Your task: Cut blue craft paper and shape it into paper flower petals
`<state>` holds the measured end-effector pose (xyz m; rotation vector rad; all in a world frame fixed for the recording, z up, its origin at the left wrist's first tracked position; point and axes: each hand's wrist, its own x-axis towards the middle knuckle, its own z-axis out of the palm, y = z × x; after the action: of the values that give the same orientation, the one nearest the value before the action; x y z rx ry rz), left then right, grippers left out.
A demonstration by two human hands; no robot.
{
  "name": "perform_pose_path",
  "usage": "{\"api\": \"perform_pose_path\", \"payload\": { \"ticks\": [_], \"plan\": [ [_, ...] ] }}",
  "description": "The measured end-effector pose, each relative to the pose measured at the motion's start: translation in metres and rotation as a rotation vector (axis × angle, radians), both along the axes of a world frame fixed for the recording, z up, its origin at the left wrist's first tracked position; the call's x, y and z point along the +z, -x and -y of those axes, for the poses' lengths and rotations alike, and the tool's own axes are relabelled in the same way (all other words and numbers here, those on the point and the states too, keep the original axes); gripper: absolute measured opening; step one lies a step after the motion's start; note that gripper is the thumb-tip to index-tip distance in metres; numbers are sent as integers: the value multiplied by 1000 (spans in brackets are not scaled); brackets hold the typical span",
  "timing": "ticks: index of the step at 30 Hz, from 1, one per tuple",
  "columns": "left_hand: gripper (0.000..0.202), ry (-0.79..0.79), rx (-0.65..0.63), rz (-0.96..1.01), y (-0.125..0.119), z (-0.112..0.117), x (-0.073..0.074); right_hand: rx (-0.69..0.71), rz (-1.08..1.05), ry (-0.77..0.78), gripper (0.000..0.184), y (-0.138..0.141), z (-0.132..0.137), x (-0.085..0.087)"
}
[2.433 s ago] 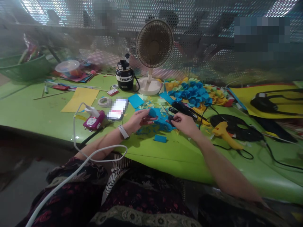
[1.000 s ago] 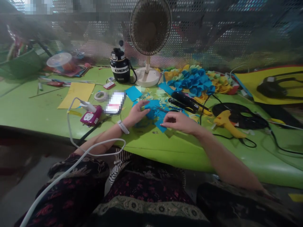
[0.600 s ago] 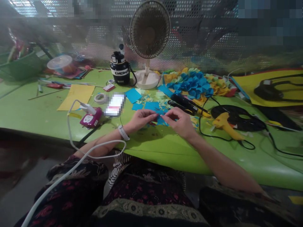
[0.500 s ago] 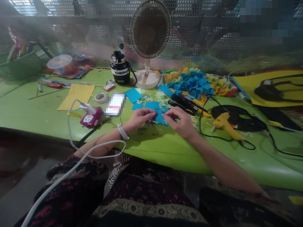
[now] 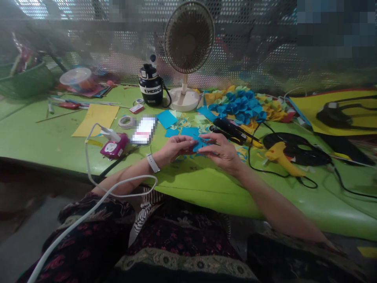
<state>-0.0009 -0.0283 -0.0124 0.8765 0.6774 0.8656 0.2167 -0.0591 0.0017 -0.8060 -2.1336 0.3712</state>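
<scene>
Over the near side of the green table (image 5: 188,179), a small piece of blue paper (image 5: 198,145) is held up between my two hands. My left hand (image 5: 178,147), with a white band on its wrist, pinches the paper's left side. From the right, my right hand (image 5: 222,151) has its thumb below and its fingers above the paper, at its right edge. The exact fingertip contact is too small to make out. Behind the hands lie blue paper sheets (image 5: 167,119) among small green, yellow and blue scraps.
Folded blue paper pieces (image 5: 246,104) are heaped at the back. A fan (image 5: 188,37) and a black bottle (image 5: 150,88) stand left of them. Black-handled scissors (image 5: 229,129) and a yellow glue gun (image 5: 282,159) lie right. A phone (image 5: 143,129), tape roll (image 5: 126,122) and purple adapter (image 5: 114,148) lie left.
My right hand's fingers have spread from a pinch to reach around the right side of the blue paper. My left hand keeps its pinch. The view has shifted slightly.
</scene>
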Motion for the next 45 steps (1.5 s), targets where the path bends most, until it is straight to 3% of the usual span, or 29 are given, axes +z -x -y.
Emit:
{"api": "perform_pose_path", "payload": {
  "ticks": [2, 6, 9, 16, 22, 31, 45],
  "plan": [
    [30, -6, -2, -23, 0, 1, 1, 3, -2, 13, 12, 1, 0, 0],
    [32, -39, -7, -4, 0, 0, 0, -10, 11, -55, 25, 0, -1, -2],
    [30, -68, -10, -22, -1, 1, -1, -26, 49, -85, 20, -1, 0, -3],
    [42, -73, -20, -79, -3, 4, 2, 7, -22, -14, 16, 2, 6, -3],
    [46, -179, 30, -75, -6, 6, -3, -122, -158, 3, 9, 10, 8, -4],
    [35, -283, -35, -97, -3, 11, -2, -227, -317, 282, 27, 18, 7, -7],
    [41, -269, -22, -116, -6, 12, -4, -238, -291, 223, 15, 16, 6, -14]
  ]
}}
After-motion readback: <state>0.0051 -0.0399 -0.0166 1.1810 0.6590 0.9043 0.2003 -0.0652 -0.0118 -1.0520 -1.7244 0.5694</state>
